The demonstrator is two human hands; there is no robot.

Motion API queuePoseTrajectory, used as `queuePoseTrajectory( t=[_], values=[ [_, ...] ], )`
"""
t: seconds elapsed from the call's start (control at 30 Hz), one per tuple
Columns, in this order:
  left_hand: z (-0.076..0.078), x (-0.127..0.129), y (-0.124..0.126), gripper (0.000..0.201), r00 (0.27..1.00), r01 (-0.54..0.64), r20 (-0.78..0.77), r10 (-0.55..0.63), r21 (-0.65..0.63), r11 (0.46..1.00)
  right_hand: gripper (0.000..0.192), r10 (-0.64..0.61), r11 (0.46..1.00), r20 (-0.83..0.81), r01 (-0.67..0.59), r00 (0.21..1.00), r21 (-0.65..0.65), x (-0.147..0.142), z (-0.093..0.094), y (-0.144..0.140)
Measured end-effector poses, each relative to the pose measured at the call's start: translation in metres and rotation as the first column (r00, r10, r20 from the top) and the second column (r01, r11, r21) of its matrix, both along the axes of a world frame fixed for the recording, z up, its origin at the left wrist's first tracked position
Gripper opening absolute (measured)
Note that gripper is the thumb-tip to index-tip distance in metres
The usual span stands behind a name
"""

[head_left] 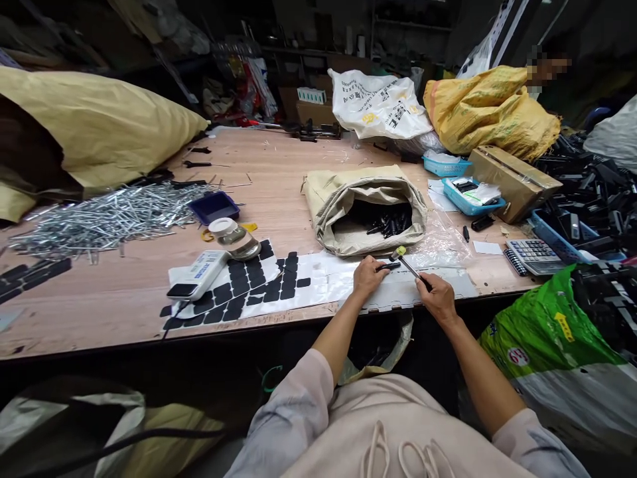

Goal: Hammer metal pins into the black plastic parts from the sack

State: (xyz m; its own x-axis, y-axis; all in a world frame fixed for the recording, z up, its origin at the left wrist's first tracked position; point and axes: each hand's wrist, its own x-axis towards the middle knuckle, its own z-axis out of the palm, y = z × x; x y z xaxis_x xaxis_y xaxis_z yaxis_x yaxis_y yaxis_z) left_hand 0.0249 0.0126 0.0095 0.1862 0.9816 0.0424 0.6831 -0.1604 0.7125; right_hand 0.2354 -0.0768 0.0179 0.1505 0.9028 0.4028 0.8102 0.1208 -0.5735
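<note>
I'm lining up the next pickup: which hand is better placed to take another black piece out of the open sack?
Probably the left. The left hand rests just below the open sack, pinching only a small black piece. The right hand sits farther from the sack and grips a small hammer.

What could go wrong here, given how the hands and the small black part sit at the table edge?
The left hand pins a small black part near the table edge; it could slip off. The small hammer in the right hand works close to the fingers and might strike them.
</note>
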Motion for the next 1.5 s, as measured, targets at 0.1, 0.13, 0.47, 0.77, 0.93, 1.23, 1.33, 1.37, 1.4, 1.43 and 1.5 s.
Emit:
queuePoseTrajectory(
  t=[0.1, 0.13, 0.47, 0.77, 0.93, 1.23, 1.33, 1.37, 1.4, 1.43, 1.5],
  values=[
    [0.000, 0.000, 0.001, 0.023, 1.000, 0.001, -0.008, -0.001, -0.007, 1.000, 0.030, -0.002, 1.000, 0.018, 0.003, 1.000, -0.019, 0.000, 0.001, -0.001],
    [0.001, 0.000, 0.001, 0.022, 1.000, 0.002, -0.011, -0.002, -0.011, 1.000, 0.029, 0.000, 1.000, 0.010, 0.000, 1.000, -0.016, 0.000, 0.001, -0.001],
    [0.004, -0.001, -0.001, 0.017, 1.000, -0.002, 0.018, 0.002, -0.018, 1.000, 0.029, 0.077, 0.997, -0.036, -0.078, 0.996, -0.027, -0.013, 0.004, 0.001],
    [0.013, -0.006, -0.003, 0.019, 0.997, 0.048, 0.062, -0.049, 0.024, 0.999, 0.045, -0.136, 0.988, -0.720, 0.037, 0.681, -0.151, 0.005, -0.001, 0.011],
    [0.013, -0.022, -0.061, 0.022, 0.987, 0.110, 0.075, -0.140, 0.314, 0.943, 0.044, -0.129, 0.988, -0.780, 0.013, 0.612, -0.153, 0.005, -0.002, 0.015],
    [-0.007, -0.043, -0.147, 0.043, 0.901, 0.432, -0.144, -0.409, 0.370, 0.822, 0.044, -0.134, 0.984, -0.769, -0.010, 0.625, -0.179, 0.002, 0.000, 0.013],
    [0.016, -0.029, -0.094, 0.033, 0.953, 0.300, -0.084, -0.290, 0.363, 0.882, 0.044, -0.128, 0.984, -0.758, -0.017, 0.640, -0.180, 0.002, -0.001, 0.013],
    [0.025, -0.023, -0.068, 0.029, 0.979, 0.202, -0.048, -0.198, 0.348, 0.915, 0.044, -0.129, 0.983, -0.755, -0.015, 0.643, -0.180, 0.001, -0.002, 0.013],
    [0.033, -0.018, -0.040, 0.026, 0.995, 0.095, -0.018, -0.094, 0.324, 0.941, 0.044, -0.131, 0.983, -0.753, -0.012, 0.645, -0.181, 0.001, -0.002, 0.013],
    [0.040, -0.012, -0.011, 0.026, 1.000, -0.004, 0.000, 0.004, 0.299, 0.954, 0.043, -0.134, 0.983, -0.751, -0.007, 0.647, -0.181, 0.001, -0.002, 0.013],
    [0.050, -0.004, 0.044, 0.027, 0.984, -0.172, 0.000, 0.178, 0.253, 0.952, 0.042, -0.140, 0.984, -0.750, 0.004, 0.647, -0.179, 0.001, -0.002, 0.014]
  ],
)
